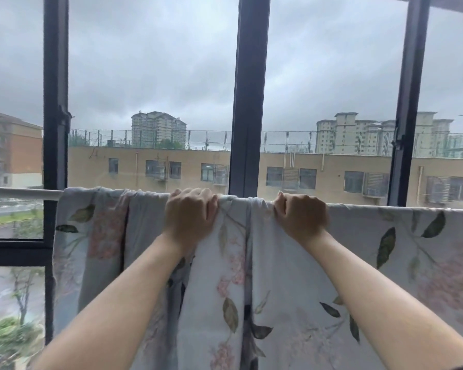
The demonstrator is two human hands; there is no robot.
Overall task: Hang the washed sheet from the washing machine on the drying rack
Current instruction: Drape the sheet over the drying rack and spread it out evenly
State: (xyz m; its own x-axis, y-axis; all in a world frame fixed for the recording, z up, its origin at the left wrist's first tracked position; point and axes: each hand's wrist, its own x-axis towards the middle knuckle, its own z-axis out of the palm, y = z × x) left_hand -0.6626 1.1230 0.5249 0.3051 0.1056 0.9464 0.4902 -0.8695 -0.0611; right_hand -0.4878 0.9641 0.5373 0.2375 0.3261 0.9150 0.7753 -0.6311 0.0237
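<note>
Probably an upper-floor home balcony, dark-framed windows [249, 102], drying rail [22, 193], floral sheet [211, 289], apartment blocks [158, 129] outside

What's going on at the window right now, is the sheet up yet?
A person is hanging a floral sheet over a white rail in front of the window. The left hand and right hand both grip fabric along the top of the rail, near its middle. The sheet is draped over; it lies flatter on the right and bunches in folds between the hands and to the left.
</note>
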